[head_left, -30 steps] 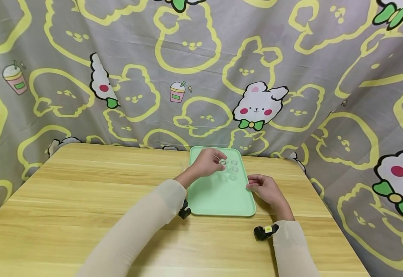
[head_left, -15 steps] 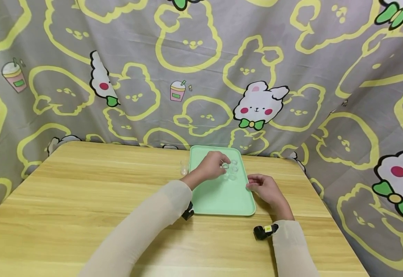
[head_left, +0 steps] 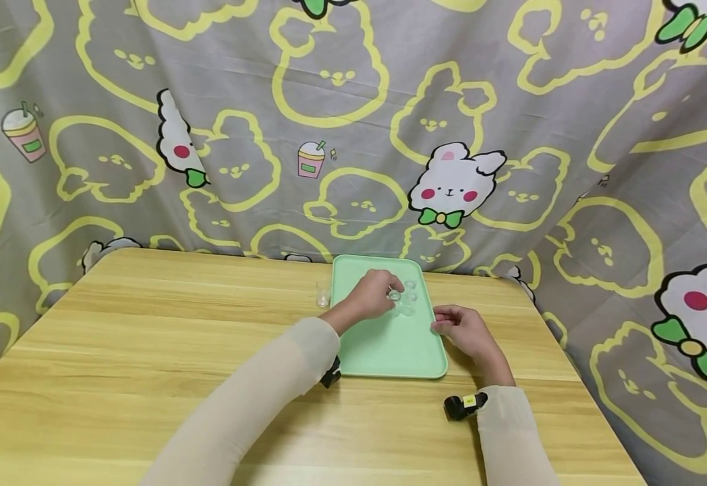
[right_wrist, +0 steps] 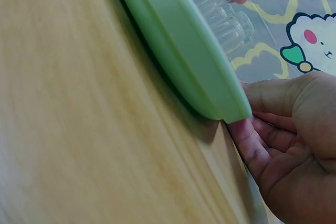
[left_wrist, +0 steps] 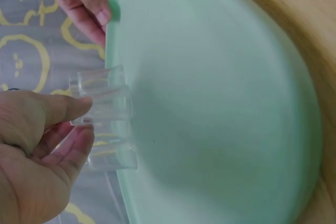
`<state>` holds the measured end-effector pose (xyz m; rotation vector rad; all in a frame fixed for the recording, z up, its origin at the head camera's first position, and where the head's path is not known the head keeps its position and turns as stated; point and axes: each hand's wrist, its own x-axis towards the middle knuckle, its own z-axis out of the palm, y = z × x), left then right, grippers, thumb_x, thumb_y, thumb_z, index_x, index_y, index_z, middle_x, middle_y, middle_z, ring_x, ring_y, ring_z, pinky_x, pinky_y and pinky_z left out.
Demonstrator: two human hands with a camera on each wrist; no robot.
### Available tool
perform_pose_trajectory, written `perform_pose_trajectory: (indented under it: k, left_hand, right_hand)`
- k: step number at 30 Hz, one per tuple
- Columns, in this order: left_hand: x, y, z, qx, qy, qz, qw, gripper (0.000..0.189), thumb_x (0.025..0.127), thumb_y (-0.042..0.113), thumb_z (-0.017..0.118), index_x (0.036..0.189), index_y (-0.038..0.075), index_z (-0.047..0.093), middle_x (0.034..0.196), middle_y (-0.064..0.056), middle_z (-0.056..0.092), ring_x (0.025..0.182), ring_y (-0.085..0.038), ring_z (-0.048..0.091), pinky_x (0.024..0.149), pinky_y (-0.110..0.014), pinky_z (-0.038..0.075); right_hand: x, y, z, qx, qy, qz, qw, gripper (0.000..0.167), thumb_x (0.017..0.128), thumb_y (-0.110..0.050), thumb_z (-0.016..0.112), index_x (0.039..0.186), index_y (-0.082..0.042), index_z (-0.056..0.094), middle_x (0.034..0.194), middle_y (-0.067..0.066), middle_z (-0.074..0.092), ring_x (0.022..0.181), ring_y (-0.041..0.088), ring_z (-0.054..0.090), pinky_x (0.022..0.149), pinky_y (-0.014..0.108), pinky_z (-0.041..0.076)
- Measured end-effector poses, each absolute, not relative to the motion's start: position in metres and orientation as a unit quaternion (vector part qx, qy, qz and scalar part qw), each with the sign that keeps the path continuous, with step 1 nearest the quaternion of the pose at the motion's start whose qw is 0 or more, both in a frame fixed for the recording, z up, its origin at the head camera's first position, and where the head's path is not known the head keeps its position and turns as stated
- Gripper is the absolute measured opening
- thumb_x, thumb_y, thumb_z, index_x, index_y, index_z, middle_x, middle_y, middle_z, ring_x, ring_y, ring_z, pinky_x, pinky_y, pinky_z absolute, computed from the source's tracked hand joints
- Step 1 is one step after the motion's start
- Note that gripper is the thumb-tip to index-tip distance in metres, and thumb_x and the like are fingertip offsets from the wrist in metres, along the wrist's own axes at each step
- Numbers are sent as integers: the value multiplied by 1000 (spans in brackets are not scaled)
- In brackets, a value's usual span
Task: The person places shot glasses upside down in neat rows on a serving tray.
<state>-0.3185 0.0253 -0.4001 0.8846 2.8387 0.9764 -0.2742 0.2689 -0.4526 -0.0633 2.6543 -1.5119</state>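
My left hand (head_left: 373, 295) pinches a small clear glass (head_left: 394, 296) between thumb and fingers, low over the green tray (head_left: 390, 351). Right beside that glass, two more clear glasses (head_left: 411, 296) stand in a row along the tray's right side. The left wrist view shows them upright and close together, the thumb of the left hand (left_wrist: 37, 150) on the wall of the middle glass (left_wrist: 107, 104). My right hand (head_left: 465, 331) grips the tray's right rim. In the right wrist view its thumb is above the rim and its fingers are below.
Another clear glass (head_left: 323, 295) stands on the wooden table (head_left: 147, 351), just left of the tray. A patterned curtain (head_left: 238, 169) hangs behind the table and along its right side. Black wrist cameras (head_left: 464, 406) jut out from both sleeves.
The left hand has moved slightly right and nearer to me, bringing its glass down beside the others. The glass left of the tray shows more clearly now. The right hand stays put.
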Motion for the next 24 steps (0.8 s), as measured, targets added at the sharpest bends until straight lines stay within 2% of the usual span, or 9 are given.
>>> perform_pose_trajectory:
  k: [7,24]
  left_hand:
    - [-317,30,-402,286,915,285,-8,32,87,-7,69,117,3,76,119,-8,73,119,-23,65,102,-33,51]
    - [-319,32,-403,273,918,288,-11,30,88,-4,71,117,4,76,120,-6,73,117,-21,66,97,-32,54]
  right_hand:
    - [-274,268,-452,-24,870,-491,42,38,98,-11,70,132,5,64,115,15,67,101,22,61,81,22,52]
    - [-275,269,-454,-28,872,-487,37,37,97,-10,71,131,5,64,112,15,67,99,22,61,79,22,53]
